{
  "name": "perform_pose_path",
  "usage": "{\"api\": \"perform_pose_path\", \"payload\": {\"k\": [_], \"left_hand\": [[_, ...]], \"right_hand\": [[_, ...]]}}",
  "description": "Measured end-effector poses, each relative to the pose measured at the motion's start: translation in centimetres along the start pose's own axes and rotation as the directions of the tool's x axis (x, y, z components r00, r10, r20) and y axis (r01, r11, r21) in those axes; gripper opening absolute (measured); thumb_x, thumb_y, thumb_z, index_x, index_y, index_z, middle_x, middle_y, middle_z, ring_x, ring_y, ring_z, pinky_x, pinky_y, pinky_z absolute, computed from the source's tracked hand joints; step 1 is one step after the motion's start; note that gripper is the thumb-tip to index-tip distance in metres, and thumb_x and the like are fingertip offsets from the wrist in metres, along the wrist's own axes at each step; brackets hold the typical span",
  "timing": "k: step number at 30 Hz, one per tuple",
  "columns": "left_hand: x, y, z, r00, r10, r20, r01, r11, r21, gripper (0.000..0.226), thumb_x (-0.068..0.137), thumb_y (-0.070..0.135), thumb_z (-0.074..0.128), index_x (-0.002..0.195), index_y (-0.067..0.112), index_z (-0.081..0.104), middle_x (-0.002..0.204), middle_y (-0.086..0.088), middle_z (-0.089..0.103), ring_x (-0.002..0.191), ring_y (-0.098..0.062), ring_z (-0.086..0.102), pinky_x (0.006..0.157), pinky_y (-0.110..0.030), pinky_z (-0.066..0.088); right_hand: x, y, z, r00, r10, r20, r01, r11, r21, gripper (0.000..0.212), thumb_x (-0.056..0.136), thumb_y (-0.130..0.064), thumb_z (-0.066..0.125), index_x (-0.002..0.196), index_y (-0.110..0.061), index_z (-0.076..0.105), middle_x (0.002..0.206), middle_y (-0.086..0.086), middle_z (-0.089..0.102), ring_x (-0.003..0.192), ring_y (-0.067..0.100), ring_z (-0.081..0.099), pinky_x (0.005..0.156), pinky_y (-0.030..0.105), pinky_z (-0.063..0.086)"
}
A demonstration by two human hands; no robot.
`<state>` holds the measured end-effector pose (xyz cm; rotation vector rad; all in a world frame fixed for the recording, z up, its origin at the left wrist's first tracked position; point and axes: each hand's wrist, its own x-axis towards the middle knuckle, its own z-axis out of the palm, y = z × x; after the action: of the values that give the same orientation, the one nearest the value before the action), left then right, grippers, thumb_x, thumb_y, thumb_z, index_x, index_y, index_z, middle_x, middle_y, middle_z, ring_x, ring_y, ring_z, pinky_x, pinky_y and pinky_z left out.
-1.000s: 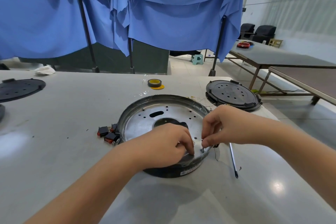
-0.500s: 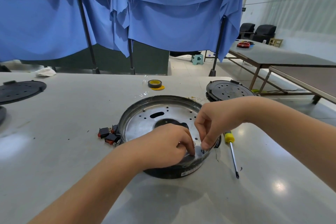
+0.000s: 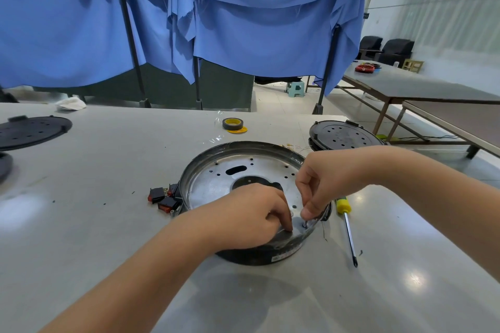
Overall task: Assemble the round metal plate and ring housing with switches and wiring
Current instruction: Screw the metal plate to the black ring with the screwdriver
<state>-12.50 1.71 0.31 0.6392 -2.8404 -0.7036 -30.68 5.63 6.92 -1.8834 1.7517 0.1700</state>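
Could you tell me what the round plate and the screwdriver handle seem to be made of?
The round silver perforated plate looks like bare sheet metal: dull grey sheen, punched holes. The yellow handle of the screwdriver looks like glossy moulded plastic, probably; its slim shaft shines like steel.

Bare grey counter (image 3: 94, 170) lies open to my left and in front of me. Red-and-black rocker switches (image 3: 162, 197) crowd the round metal ring housing's (image 3: 243, 149) left rim; a yellow-handled screwdriver (image 3: 347, 227) lies just right of it; a black perforated lid (image 3: 343, 136) blocks the far right.
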Motion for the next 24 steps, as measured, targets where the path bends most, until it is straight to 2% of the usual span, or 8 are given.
{"api": "perform_pose_path", "payload": {"k": [4, 8, 11, 13, 17, 21, 24], "left_hand": [[-0.1, 0.1, -0.1, 1.0, 0.003, 0.006, -0.003, 1.0, -0.003, 0.042, 0.079, 0.012, 0.04, 0.095, 0.029, 0.075, 0.1, 0.017, 0.06, 0.095, -0.006, 0.055, 0.083, -0.022, 0.046], [0.0, 0.1, -0.1, 1.0, -0.002, 0.007, 0.002, 1.0, -0.002, 0.04, 0.081, 0.012, 0.042, 0.095, 0.029, 0.075, 0.105, 0.017, 0.062, 0.097, -0.006, 0.056, 0.087, -0.025, 0.047], [-0.1, 0.3, -0.2, 1.0, -0.016, 0.013, 0.016, 1.0, 0.006, 0.038, 0.084, 0.011, 0.043, 0.096, 0.029, 0.075, 0.108, 0.016, 0.063, 0.101, -0.006, 0.056, 0.091, -0.028, 0.047], [-0.3, 0.5, -0.3, 0.999, -0.025, 0.026, 0.025, 0.999, 0.02, 0.038, 0.085, 0.012, 0.043, 0.098, 0.03, 0.074, 0.112, 0.017, 0.063, 0.104, -0.004, 0.055, 0.092, -0.024, 0.046], [-0.7, 0.9, -0.9, 0.996, -0.059, 0.073, 0.058, 0.998, 0.016, 0.035, 0.085, 0.02, 0.044, 0.102, 0.031, 0.073, 0.118, 0.021, 0.063, 0.108, 0.001, 0.054, 0.092, -0.015, 0.043], [-1.0, 1.5, -1.3, 0.988, -0.091, 0.125, 0.09, 0.996, 0.013, 0.03, 0.086, 0.029, 0.046, 0.101, 0.029, 0.072, 0.117, 0.017, 0.064, 0.108, -0.004, 0.056, 0.096, -0.029, 0.047], [-1.4, 1.7, -1.6, 0.984, -0.092, 0.153, 0.093, 0.996, -0.003, 0.027, 0.085, 0.046, 0.054, 0.103, 0.034, 0.07, 0.113, 0.014, 0.064, 0.106, -0.005, 0.058, 0.094, -0.034, 0.048]], "right_hand": [[0.3, -0.3, 0.3, 1.0, 0.006, -0.019, -0.007, 0.999, -0.047, 0.031, 0.076, -0.047, 0.073, 0.066, -0.02, 0.062, 0.07, -0.005, 0.07, 0.061, 0.001, 0.056, 0.067, 0.021, 0.047], [0.4, -0.1, 0.7, 0.995, -0.009, -0.097, 0.002, 0.997, -0.077, 0.028, 0.077, -0.044, 0.074, 0.065, -0.023, 0.06, 0.066, -0.009, 0.069, 0.056, -0.003, 0.058, 0.056, 0.013, 0.044], [0.1, 0.2, 1.0, 0.989, -0.038, -0.143, 0.03, 0.998, -0.059, 0.022, 0.074, -0.039, 0.078, 0.069, -0.023, 0.063, 0.075, -0.007, 0.072, 0.069, 0.003, 0.065, 0.069, 0.022, 0.056], [-0.1, 0.4, 1.1, 0.987, -0.043, -0.155, 0.038, 0.998, -0.04, 0.022, 0.073, -0.039, 0.079, 0.07, -0.023, 0.064, 0.077, -0.006, 0.072, 0.074, 0.007, 0.066, 0.077, 0.03, 0.057], [-0.3, 0.7, 1.3, 0.985, -0.04, -0.168, 0.035, 0.999, -0.035, 0.022, 0.072, -0.04, 0.079, 0.073, -0.022, 0.066, 0.079, -0.005, 0.071, 0.076, 0.008, 0.065, 0.08, 0.035, 0.057], [-0.4, 0.7, 1.4, 0.985, -0.052, -0.167, 0.048, 0.998, -0.027, 0.02, 0.073, -0.038, 0.078, 0.071, -0.023, 0.065, 0.077, -0.004, 0.071, 0.075, 0.011, 0.066, 0.078, 0.037, 0.058], [-0.5, 0.5, 1.7, 0.981, -0.07, -0.179, 0.07, 0.998, -0.007, 0.024, 0.072, -0.042, 0.079, 0.068, -0.024, 0.063, 0.074, -0.004, 0.071, 0.068, 0.01, 0.066, 0.066, 0.024, 0.055]]}}
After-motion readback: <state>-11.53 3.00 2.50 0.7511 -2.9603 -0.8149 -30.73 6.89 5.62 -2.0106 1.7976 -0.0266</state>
